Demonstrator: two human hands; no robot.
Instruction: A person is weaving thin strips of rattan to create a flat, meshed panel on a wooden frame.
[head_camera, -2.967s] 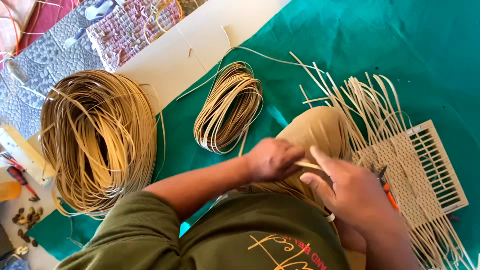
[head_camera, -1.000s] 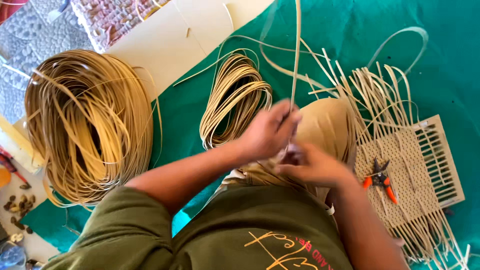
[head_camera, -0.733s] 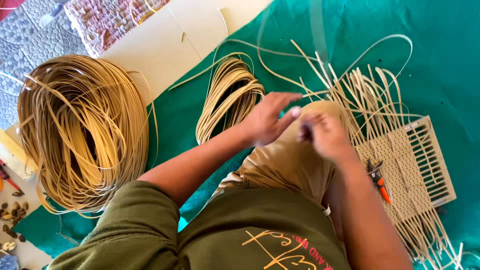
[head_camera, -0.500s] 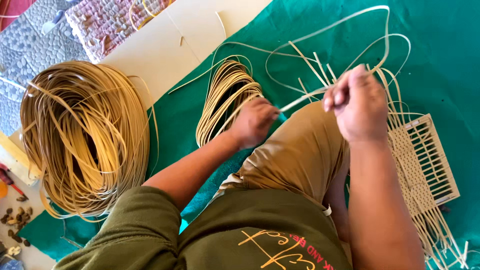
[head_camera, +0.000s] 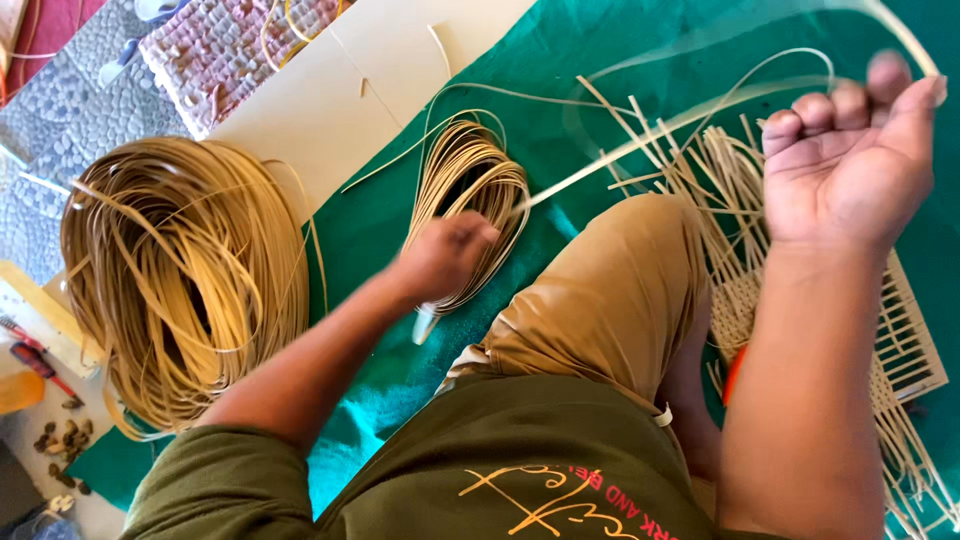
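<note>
- Your right hand (head_camera: 850, 165) is up high at the right, fingers curled shut around a long pale cane strand (head_camera: 640, 135).
- That strand runs taut, down and left from your raised fist toward your left hand (head_camera: 440, 262), blurred along its length; past your fingertips it arcs on over the top right.
- Your left hand is low, closed in a loose fist right at the lower edge of the small cane coil (head_camera: 470, 200); it looks to pinch the strand's other end, though the blur makes the exact grip hard to read.
- Your two hands are well apart, the strand stretched between them above your knee in tan trousers (head_camera: 610, 300).
- The small coil lies on the green cloth (head_camera: 560, 60).
- Beside your right forearm sits a partly woven cane panel (head_camera: 900, 340), loose splints fanning out above it.
- Far left, the big cane coil (head_camera: 185, 275) lies half on the cloth, with a pale board (head_camera: 330, 100) behind it.
</note>
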